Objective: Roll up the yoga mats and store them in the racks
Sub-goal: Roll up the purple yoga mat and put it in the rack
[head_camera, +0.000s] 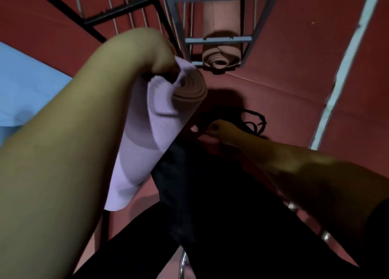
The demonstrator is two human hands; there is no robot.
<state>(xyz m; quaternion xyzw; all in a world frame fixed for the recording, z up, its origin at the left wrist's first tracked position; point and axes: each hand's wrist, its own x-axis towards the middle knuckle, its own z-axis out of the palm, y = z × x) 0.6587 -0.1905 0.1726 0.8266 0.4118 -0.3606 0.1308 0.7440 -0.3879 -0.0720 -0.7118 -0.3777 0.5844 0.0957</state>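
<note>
My left hand (163, 60) grips the upper end of a rolled lilac yoga mat (145, 135), which hangs slanted with its spiral end facing up. The roll is loose, and an outer flap hangs open at the bottom. My right hand (217, 130) is lower and to the right of the mat. It pinches the edge of a black fabric bag (195, 186) with black cords (253, 120) at its mouth. Just beyond the mat's top stands a grey metal rack (219, 39) holding one rolled pink mat (223, 19).
A black rack frame (117, 10) with thin metal bars stands at the upper left. A blue mat (27, 87) lies flat on the red floor (294, 68) at left. A pale line (345, 68) runs across the floor at right. A chrome tube (183, 264) shows at the bottom.
</note>
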